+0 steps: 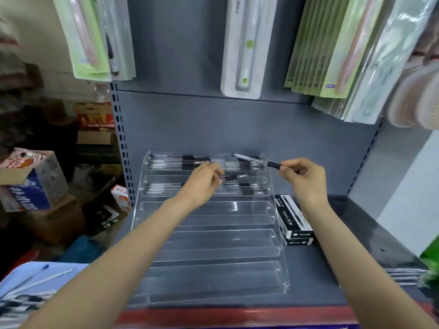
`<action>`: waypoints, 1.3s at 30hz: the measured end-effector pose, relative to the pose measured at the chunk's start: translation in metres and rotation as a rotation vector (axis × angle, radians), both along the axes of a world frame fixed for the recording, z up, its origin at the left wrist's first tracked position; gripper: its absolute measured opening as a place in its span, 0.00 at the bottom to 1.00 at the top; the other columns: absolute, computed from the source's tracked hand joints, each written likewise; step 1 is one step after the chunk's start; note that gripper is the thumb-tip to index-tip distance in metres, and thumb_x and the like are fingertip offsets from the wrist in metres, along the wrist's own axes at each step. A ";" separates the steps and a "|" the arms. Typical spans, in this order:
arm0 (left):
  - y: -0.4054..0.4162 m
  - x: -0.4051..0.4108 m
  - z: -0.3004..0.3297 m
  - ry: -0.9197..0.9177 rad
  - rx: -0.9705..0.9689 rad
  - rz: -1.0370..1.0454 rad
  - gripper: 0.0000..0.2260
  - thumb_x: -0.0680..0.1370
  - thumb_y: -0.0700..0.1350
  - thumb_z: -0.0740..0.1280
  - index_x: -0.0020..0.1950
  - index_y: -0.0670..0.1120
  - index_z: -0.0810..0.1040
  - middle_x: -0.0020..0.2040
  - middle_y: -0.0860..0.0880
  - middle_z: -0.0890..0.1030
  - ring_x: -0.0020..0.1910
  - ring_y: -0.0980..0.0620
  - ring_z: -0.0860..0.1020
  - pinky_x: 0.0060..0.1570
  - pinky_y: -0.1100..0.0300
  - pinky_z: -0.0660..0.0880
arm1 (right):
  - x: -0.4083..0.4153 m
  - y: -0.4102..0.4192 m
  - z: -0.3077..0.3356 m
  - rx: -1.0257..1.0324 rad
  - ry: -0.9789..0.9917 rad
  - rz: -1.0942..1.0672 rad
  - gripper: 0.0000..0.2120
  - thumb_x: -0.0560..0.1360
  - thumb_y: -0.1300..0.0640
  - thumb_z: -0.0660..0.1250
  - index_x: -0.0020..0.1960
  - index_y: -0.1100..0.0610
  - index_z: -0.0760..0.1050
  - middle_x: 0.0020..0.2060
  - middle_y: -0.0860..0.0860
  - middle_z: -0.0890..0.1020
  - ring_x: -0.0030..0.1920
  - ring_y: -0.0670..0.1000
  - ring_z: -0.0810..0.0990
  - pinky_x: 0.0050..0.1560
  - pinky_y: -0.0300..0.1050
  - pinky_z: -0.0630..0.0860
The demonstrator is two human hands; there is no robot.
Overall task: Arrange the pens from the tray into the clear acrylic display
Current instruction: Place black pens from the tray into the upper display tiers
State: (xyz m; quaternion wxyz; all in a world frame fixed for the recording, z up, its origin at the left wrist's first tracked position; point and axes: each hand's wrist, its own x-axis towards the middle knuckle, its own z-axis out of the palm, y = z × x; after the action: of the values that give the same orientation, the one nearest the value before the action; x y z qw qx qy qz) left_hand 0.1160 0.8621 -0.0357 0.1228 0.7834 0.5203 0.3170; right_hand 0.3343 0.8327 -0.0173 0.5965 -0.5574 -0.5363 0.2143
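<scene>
A stepped clear acrylic display [213,236] is set on a dark grey metal shelf [332,276]; clear-barrelled pens with black grips are seen lying in its top two tiers only. One clear pen with a black grip [257,161] is pinched at its grip end by the fingers of the right hand [305,178], above the top tier. A second, blurred black-gripped pen [234,177] is held in the curled fingers of the left hand [202,184] over the second tier. A pale blue tray [35,286] with more pens is seen at lower left. Two black-and-white pen boxes [293,220] are stacked just beside the display.
</scene>
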 end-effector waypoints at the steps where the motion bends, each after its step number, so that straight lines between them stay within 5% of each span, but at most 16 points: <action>1: 0.005 0.006 0.000 0.022 -0.008 -0.004 0.06 0.78 0.37 0.62 0.54 0.41 0.77 0.45 0.49 0.73 0.46 0.52 0.72 0.52 0.64 0.69 | 0.003 0.002 0.000 -0.003 0.019 0.004 0.12 0.73 0.66 0.69 0.38 0.50 0.78 0.38 0.49 0.83 0.48 0.54 0.81 0.59 0.53 0.76; 3: 0.014 0.018 0.002 0.074 -0.031 -0.011 0.06 0.78 0.37 0.64 0.52 0.41 0.78 0.47 0.48 0.76 0.46 0.54 0.73 0.46 0.69 0.66 | 0.008 0.007 0.001 -0.008 0.048 0.016 0.12 0.73 0.66 0.68 0.38 0.50 0.78 0.38 0.49 0.83 0.48 0.54 0.81 0.60 0.54 0.76; 9: 0.031 0.046 0.008 0.258 -0.059 0.059 0.06 0.77 0.40 0.66 0.51 0.47 0.81 0.52 0.48 0.81 0.53 0.48 0.78 0.53 0.55 0.74 | 0.015 0.017 -0.004 -0.013 0.088 0.059 0.13 0.73 0.67 0.68 0.38 0.50 0.78 0.38 0.50 0.83 0.48 0.55 0.81 0.59 0.53 0.76; 16: 0.034 0.052 0.011 0.358 0.014 0.107 0.06 0.76 0.41 0.67 0.49 0.49 0.82 0.51 0.49 0.82 0.53 0.47 0.78 0.47 0.56 0.73 | 0.020 0.025 -0.008 -0.030 0.143 0.097 0.11 0.73 0.67 0.68 0.38 0.52 0.78 0.38 0.52 0.82 0.46 0.53 0.81 0.60 0.53 0.76; 27: 0.039 0.038 0.005 0.175 -0.107 0.023 0.04 0.75 0.44 0.69 0.47 0.47 0.83 0.48 0.49 0.82 0.48 0.51 0.78 0.54 0.52 0.76 | 0.013 0.028 -0.009 -0.046 0.175 0.139 0.11 0.73 0.68 0.67 0.39 0.53 0.78 0.37 0.51 0.82 0.41 0.47 0.81 0.58 0.47 0.77; 34: 0.018 -0.014 0.009 -0.143 0.043 0.167 0.04 0.75 0.42 0.69 0.48 0.45 0.82 0.42 0.52 0.80 0.37 0.61 0.74 0.36 0.80 0.66 | -0.015 0.026 -0.011 -0.070 0.143 0.224 0.11 0.73 0.67 0.68 0.40 0.53 0.79 0.39 0.49 0.83 0.46 0.51 0.83 0.54 0.42 0.77; 39: 0.002 -0.079 0.006 -0.128 0.170 0.367 0.08 0.75 0.41 0.69 0.53 0.46 0.79 0.50 0.49 0.78 0.43 0.56 0.74 0.48 0.70 0.69 | -0.059 0.032 -0.014 -0.104 0.084 0.311 0.12 0.73 0.68 0.68 0.38 0.51 0.79 0.40 0.48 0.82 0.49 0.56 0.83 0.57 0.48 0.77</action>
State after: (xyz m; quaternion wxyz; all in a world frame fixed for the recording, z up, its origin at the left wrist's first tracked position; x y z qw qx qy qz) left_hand 0.0375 0.8640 -0.0300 0.0293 0.6615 0.6166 0.4260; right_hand 0.2751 0.8651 -0.0315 0.5483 -0.4885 -0.5787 0.3547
